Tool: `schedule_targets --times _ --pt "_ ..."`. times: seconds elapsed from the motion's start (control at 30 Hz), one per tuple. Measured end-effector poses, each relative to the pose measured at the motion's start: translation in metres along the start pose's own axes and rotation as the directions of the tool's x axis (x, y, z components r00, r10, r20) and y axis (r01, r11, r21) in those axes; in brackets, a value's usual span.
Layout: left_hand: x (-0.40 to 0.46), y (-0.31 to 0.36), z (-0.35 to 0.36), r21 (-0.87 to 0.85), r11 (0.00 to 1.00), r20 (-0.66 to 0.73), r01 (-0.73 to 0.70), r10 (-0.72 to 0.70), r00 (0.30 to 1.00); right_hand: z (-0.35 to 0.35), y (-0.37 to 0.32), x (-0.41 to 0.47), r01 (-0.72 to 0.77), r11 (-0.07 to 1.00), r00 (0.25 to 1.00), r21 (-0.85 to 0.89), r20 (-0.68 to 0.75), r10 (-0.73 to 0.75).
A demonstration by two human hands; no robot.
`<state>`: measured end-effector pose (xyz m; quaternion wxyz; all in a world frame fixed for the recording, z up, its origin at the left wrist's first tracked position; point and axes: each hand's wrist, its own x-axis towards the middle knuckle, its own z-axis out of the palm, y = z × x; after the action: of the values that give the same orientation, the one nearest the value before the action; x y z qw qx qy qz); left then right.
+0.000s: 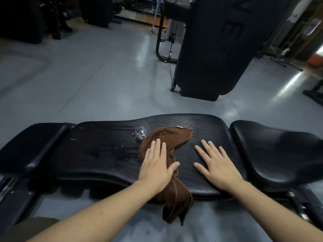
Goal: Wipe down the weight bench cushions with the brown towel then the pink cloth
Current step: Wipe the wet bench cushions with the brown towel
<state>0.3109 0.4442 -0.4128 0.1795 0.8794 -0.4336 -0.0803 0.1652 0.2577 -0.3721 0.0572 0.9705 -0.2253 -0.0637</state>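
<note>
Brown towel (167,144), crumpled, lies on wet black cushion (104,145), end hanging off near edge. Left hand (157,165) presses it w/ flat fingers; right hand (215,163) flat on cushion, holding nothing.

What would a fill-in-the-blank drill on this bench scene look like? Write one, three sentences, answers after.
1. The left hand presses flat on the ______ towel.
2. The right hand rests open on the bare middle cushion, touching no ______.
3. One end of the towel hangs over the cushion's ______ edge.

Answers: brown; towel; near
</note>
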Motion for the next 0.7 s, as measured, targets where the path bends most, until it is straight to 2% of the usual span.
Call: schedule_targets --times 0.13,0.3,0.53,0.7 --pt "0.001 0.008 0.014 0.053 0.998 -0.025 -0.023 0.024 0.999 0.004 0.001 0.000 0.019 1.000 0.999 0.020 -0.037 -0.019" --pt "0.010 -0.001 0.016 0.029 0.999 -0.012 -0.044 0.044 0.999 0.006 0.001 0.001 0.021 1.000 0.999 0.008 -0.045 -0.020" --pt "0.024 -0.009 0.018 0.035 0.996 -0.043 -0.084 0.085 0.995 0.000 -0.002 0.006 0.040 0.998 0.999 -0.039 0.029 -0.039" --pt "0.036 -0.013 0.011 0.030 0.996 -0.028 -0.081 0.082 0.996 0.001 -0.001 0.006 0.030 0.999 0.999 -0.022 0.021 -0.030"
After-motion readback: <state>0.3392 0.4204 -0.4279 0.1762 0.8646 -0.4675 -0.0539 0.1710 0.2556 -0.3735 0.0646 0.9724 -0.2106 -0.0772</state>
